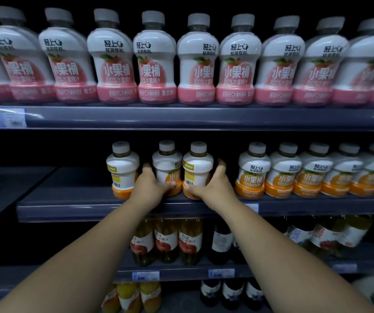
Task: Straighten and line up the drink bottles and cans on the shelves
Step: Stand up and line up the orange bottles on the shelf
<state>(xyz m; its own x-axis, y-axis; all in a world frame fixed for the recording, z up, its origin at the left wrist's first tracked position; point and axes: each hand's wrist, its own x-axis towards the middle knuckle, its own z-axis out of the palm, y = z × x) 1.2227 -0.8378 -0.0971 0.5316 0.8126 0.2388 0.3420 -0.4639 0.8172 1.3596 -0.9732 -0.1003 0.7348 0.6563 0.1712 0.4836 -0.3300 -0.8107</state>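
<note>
Where both arms reach in, left grip (pixel 151 186) clasping one orange bottle (pixel 167 164), right grip (pixel 213 185) clasping its neighbour (pixel 197 166).

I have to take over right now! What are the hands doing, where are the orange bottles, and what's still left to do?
Left hand: wrapped round the base of the left middle bottle, whose label is half turned away.
Right hand: gripping the right middle bottle, which shows its barcode side.
Both bottles stand upright and touching on the middle shelf.
A lone orange bottle stands to their left, also back side out.
Done: the orange row on the right and the pink row above look lined up, labels mostly forward.
Left: turn those three labels forward and close the gaps toward the right row.
</note>
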